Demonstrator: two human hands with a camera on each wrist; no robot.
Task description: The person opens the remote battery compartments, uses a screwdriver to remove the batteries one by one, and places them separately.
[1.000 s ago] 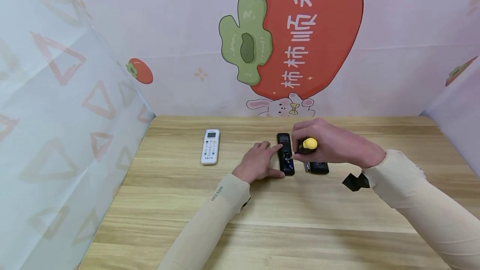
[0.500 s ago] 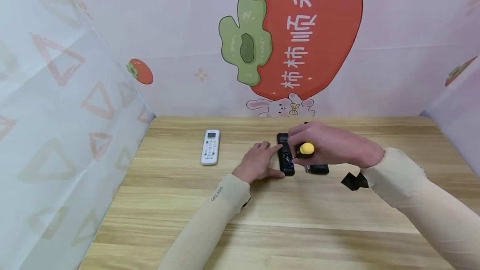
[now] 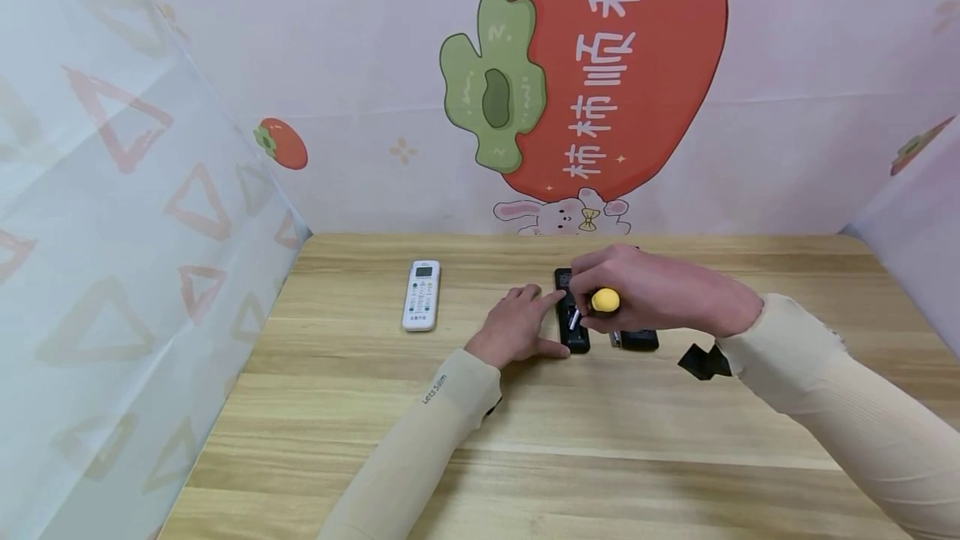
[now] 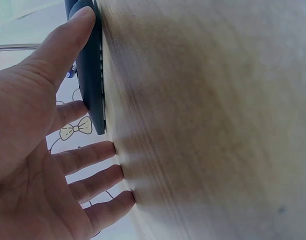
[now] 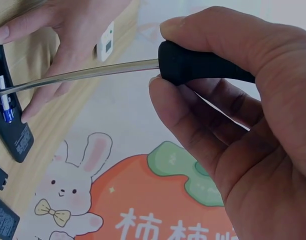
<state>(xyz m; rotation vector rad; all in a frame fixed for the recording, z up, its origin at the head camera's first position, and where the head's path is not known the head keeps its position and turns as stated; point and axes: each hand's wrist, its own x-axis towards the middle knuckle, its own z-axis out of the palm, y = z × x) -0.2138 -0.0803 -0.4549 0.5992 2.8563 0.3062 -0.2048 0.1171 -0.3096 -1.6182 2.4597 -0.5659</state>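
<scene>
In the grip of the right hand (image 3: 633,286): a screwdriver (image 5: 165,62), tip at a battery (image 5: 6,106). Left of that hand: a black remote (image 5: 17,137), back upward, bearing the battery. Spread-fingered against the remote's left edge: the left hand (image 3: 517,327). Possible faults: a skid toward the left hand, from sideways prying; a popped-out battery, from sudden release; a shifted remote, from light bracing.

Black remote (image 3: 576,342) face-down on table (image 3: 600,457), compartment open, blue-white battery (image 5: 5,103) inside, black screwdriver (image 5: 135,66), tip at battery.
</scene>
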